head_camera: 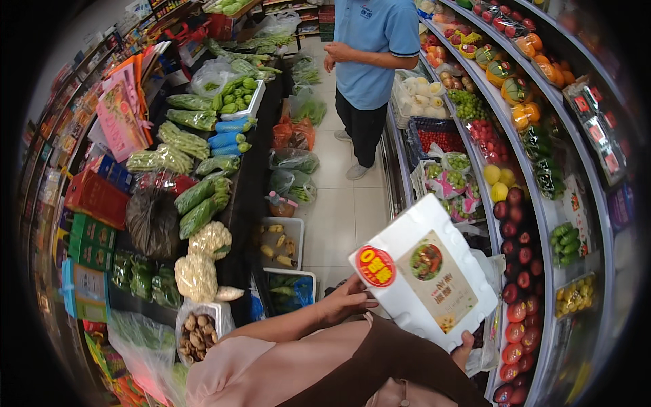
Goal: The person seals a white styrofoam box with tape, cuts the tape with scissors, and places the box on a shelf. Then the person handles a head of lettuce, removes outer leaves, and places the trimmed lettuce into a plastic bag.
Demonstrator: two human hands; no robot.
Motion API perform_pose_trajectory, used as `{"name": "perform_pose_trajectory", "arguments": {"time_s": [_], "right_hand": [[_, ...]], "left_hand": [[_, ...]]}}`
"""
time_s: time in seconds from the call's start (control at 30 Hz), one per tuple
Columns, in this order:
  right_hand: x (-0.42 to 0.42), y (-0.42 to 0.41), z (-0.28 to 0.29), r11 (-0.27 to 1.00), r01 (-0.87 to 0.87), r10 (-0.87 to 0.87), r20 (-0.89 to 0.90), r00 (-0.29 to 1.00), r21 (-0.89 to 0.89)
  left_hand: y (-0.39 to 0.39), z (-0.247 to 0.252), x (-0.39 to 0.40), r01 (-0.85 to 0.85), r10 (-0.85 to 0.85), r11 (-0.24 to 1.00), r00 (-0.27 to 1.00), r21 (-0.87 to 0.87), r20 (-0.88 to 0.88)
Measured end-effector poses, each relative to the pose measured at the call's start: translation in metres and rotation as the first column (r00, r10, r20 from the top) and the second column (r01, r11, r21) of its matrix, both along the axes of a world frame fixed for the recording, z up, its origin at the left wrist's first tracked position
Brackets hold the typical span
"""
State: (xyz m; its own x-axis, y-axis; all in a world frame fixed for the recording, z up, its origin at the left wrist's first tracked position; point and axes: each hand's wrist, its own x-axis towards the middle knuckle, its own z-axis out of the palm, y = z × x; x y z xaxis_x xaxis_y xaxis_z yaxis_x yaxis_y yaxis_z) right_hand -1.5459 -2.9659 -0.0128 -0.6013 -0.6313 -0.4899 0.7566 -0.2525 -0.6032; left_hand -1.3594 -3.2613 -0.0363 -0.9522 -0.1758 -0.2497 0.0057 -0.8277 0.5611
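Note:
A white foam box (386,229) with a printed food picture and a red round sticker is held tilted in front of my body. At its lower left corner, my left hand (353,295) supports it with the fingers partly hidden by the box. My right hand (464,348) grips the bottom right edge, its thumb showing and the other fingers mostly hidden. Just beyond the box, on the refrigerated shelf, are a white basket (418,178) of bagged fruit and a dark blue crate (411,133) of small red fruit. Plastic bags (491,315) hang beside the box's right side.
A person in a blue shirt (374,61) stands in the tiled aisle (330,219). Cauliflower (196,277), bagged greens and mushrooms (196,336) line the left stand. Trays (301,244) and bags sit on the floor beside it. Curved fruit shelves (541,229) rise at the right.

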Motion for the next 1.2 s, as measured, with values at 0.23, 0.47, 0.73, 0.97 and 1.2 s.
{"name": "perform_pose_trajectory", "arguments": {"time_s": [0.23,0.47,0.73,0.97,1.2], "right_hand": [[-0.019,-0.023,-0.002,0.986,0.115,-0.110,-0.051,0.993,0.118],[-0.038,-0.038,-0.004,0.985,0.158,-0.151,-0.092,0.984,0.071],[-0.049,-0.018,-0.007,0.979,0.202,-0.203,-0.159,0.966,-0.023],[-0.033,-0.014,0.021,0.941,0.338,-0.338,-0.052,0.940,-0.012],[-0.042,0.013,-0.008,0.932,0.360,-0.360,0.004,0.933,-0.030]], "left_hand": [[-0.265,-0.013,-0.096,0.658,-0.195,0.259,0.752,-0.707,0.629],[-0.488,0.113,-0.187,-0.307,0.682,0.573,0.693,-0.760,0.235],[-0.473,0.136,-0.211,-0.049,0.507,0.474,0.832,-0.879,0.226],[-0.192,-0.023,-0.186,0.800,-0.588,0.150,0.544,-0.581,0.598],[-0.014,0.009,-0.172,0.478,-0.473,0.876,0.877,-0.058,0.086]]}}
